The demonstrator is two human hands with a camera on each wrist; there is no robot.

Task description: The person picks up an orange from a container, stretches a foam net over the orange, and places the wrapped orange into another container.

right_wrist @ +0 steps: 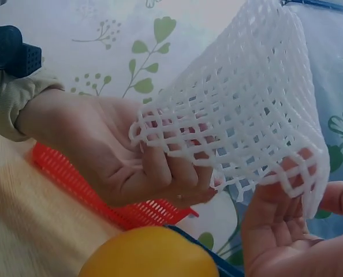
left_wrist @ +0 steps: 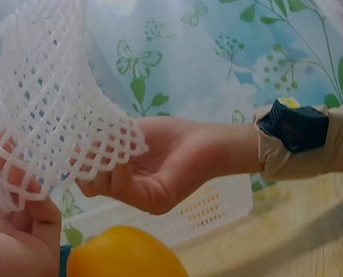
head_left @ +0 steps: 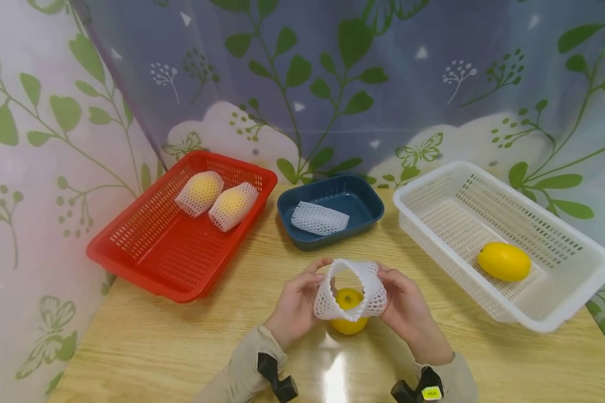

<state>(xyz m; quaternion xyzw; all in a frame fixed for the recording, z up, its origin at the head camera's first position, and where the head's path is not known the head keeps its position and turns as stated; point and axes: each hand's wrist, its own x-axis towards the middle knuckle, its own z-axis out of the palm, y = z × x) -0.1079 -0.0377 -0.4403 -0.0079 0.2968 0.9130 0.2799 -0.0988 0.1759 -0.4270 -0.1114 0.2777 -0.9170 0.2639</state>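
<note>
A white foam fruit net [head_left: 378,296] is stretched wide between my two hands, its round mouth facing the head camera. My left hand [head_left: 297,308] grips one side of its rim and my right hand [head_left: 408,308] grips the other, fingers reaching inside the mesh in the wrist views. Under the net, a yellow mango-like fruit [head_left: 349,326] stands on the table, its top showing through the mouth. In the left wrist view the fruit [left_wrist: 122,254] sits below the net's lower edge, with a gap between them. The right wrist view also shows the fruit [right_wrist: 151,254] below the net.
At the left, a red basket [head_left: 171,280] holds two netted yellow fruits [head_left: 233,206]. A dark blue tray [head_left: 312,244] at the back middle contains flat white foam netting [head_left: 320,218]. A white basket [head_left: 433,240] on the right holds one bare yellow fruit [head_left: 504,262].
</note>
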